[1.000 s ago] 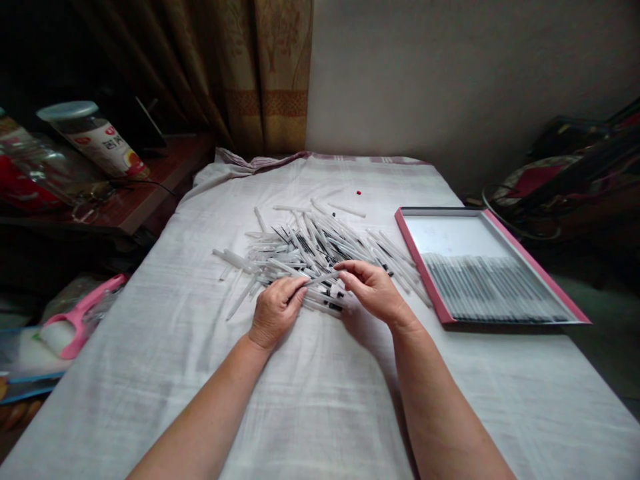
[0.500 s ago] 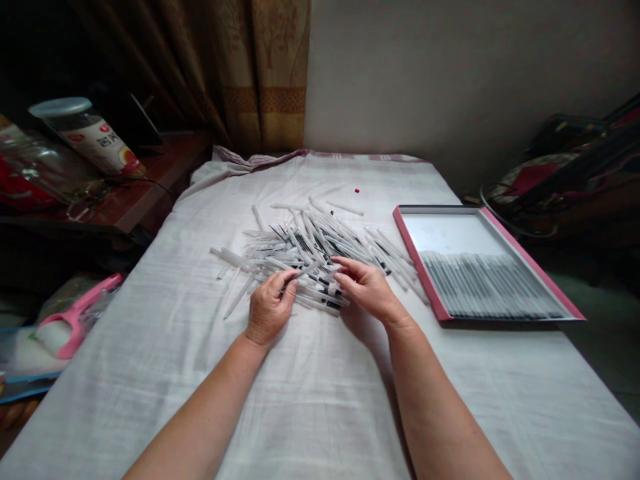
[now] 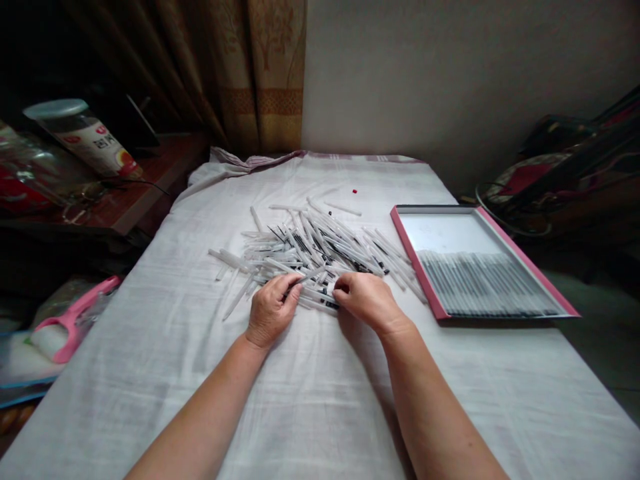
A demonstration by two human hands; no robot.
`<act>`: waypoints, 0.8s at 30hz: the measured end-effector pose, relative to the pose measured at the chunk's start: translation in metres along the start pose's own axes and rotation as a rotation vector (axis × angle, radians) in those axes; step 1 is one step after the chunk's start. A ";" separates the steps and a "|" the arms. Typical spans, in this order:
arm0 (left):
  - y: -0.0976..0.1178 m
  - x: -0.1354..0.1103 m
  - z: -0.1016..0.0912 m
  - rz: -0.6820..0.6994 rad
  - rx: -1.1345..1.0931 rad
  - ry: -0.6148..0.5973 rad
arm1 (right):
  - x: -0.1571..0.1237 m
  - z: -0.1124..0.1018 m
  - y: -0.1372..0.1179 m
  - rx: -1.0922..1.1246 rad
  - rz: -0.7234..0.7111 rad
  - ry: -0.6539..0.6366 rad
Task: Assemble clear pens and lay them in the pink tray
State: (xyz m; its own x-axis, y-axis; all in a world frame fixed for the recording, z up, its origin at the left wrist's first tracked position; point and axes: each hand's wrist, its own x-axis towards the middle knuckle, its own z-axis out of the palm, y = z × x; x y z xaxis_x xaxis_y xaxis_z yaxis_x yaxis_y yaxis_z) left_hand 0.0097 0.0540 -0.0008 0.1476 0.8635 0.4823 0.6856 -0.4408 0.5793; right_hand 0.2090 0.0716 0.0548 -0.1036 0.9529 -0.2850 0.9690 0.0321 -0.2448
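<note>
My left hand (image 3: 274, 308) is closed on a slim translucent pen (image 3: 313, 274), pinched between thumb and fingers and pointing up to the right. My right hand (image 3: 369, 298) is at the near right side of the heap, its fingertips drawn together. What lies between them, if anything, is hidden. Both hands are at the front of a loose pile of clear and white pens (image 3: 320, 235), some with black parts inside or at their ends. To the right, a pink-edged shallow box (image 3: 417, 263) holds a row of similar pens (image 3: 480, 283) laid side by side.
A pale checked cloth (image 3: 300, 400) covers the table. A small red piece (image 3: 355, 191) lies behind the pile. At left, a lidded plastic jar (image 3: 95, 143) stands on a dark red wooden surface (image 3: 150, 187); below it is a pink-handled item (image 3: 75, 320). A curtain and wall are behind.
My right hand has pulled slightly down toward me, and its fingers have curled closed from a more stretched pose. My left hand keeps its pen in nearly the same place.
</note>
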 end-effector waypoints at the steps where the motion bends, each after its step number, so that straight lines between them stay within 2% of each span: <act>1: 0.000 0.000 0.000 0.009 0.002 -0.005 | 0.000 0.002 -0.002 -0.010 0.000 0.005; 7: 0.001 0.001 0.000 0.032 0.007 -0.006 | 0.000 0.014 -0.006 -0.021 -0.042 0.095; 11: 0.001 0.001 0.000 0.046 0.000 0.001 | 0.002 0.012 0.004 0.128 -0.102 0.165; 14: 0.000 0.000 0.000 0.060 -0.001 -0.010 | 0.005 0.007 0.014 0.385 -0.160 0.212; 18: 0.000 -0.001 0.000 0.063 -0.002 -0.029 | 0.011 0.005 0.021 0.865 -0.170 0.222; 21: 0.002 -0.001 -0.001 0.061 -0.010 -0.032 | 0.015 0.007 0.020 1.189 -0.108 0.160; 24: 0.004 0.000 -0.002 0.073 -0.026 -0.019 | 0.014 0.007 0.017 1.412 -0.069 0.063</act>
State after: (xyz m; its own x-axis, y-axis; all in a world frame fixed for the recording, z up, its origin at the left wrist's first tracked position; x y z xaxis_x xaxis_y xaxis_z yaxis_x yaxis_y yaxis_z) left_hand 0.0112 0.0522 0.0027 0.2099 0.8333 0.5115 0.6542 -0.5085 0.5599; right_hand 0.2229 0.0836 0.0403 -0.0945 0.9748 -0.2021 -0.0776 -0.2096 -0.9747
